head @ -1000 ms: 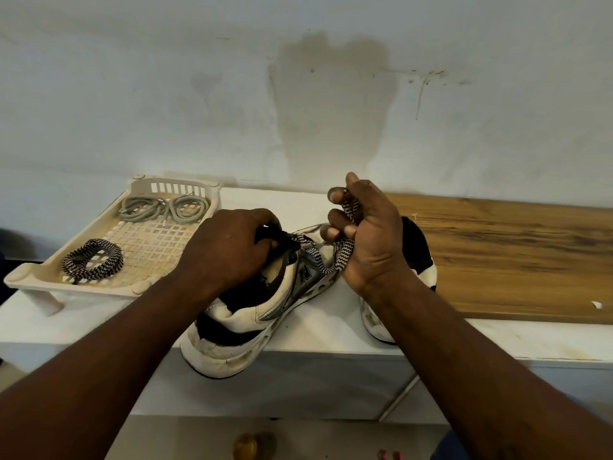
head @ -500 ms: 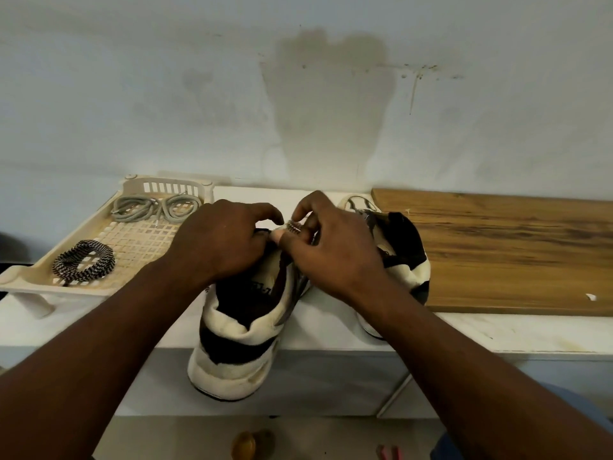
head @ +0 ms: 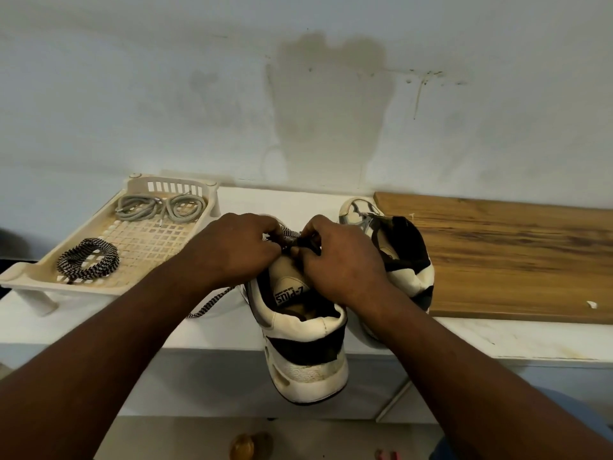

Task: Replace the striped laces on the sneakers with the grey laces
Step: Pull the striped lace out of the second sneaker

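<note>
Pinched by left hand (head: 232, 254) and right hand (head: 341, 263): black-white striped lace (head: 212, 302) above sneaker (head: 305, 343) tongue; loose end trails left.

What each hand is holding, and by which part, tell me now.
The left hand and right hand both pinch the striped lace where it crosses the top of the near sneaker; its loose end trails free.

Matt woven striped lace (head: 212, 302), scuffed leather-like sneaker (head: 306, 353) – plastic lattice tray (head: 30, 277), smooth grained wooden board (head: 517, 260)
</note>
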`<control>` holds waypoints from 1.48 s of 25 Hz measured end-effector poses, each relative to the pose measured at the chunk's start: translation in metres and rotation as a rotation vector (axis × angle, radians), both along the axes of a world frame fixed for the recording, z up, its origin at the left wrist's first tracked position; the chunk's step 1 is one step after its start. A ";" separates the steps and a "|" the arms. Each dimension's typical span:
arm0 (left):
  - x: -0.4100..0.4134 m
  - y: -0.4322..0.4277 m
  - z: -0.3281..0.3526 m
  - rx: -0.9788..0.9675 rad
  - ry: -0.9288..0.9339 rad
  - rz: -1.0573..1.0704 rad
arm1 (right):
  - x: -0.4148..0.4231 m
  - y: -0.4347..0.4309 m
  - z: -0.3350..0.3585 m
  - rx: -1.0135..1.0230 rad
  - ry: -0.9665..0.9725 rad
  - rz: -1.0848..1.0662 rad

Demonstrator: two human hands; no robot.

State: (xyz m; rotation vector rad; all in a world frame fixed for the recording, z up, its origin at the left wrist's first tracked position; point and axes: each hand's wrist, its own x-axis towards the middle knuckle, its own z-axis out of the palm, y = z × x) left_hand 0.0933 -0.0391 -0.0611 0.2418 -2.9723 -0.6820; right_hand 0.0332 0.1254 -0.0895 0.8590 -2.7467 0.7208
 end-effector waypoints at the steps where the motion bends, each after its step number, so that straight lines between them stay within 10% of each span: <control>1: -0.002 0.001 -0.001 -0.019 -0.014 -0.003 | -0.002 0.000 -0.002 -0.002 0.011 -0.007; 7: -0.009 0.011 -0.007 0.066 0.035 -0.029 | -0.002 -0.005 -0.010 -0.013 0.046 -0.031; 14: 0.005 -0.014 0.002 1.516 0.113 0.231 | -0.003 -0.005 -0.009 0.015 0.063 -0.049; 20: 0.004 -0.002 -0.002 0.178 0.102 0.191 | -0.002 -0.007 -0.008 0.037 0.065 -0.053; 27: 0.000 -0.008 0.007 0.784 0.179 0.063 | -0.001 -0.007 -0.008 0.056 0.067 -0.074; 31: 0.008 -0.015 0.011 0.126 0.142 0.092 | -0.001 -0.009 -0.011 0.059 0.077 -0.072; 35: 0.013 -0.013 0.018 0.592 0.214 0.009 | -0.002 -0.009 -0.013 0.063 0.077 -0.079; 37: 0.011 -0.018 0.018 0.505 0.209 0.014 | -0.001 -0.009 -0.013 0.066 0.077 -0.075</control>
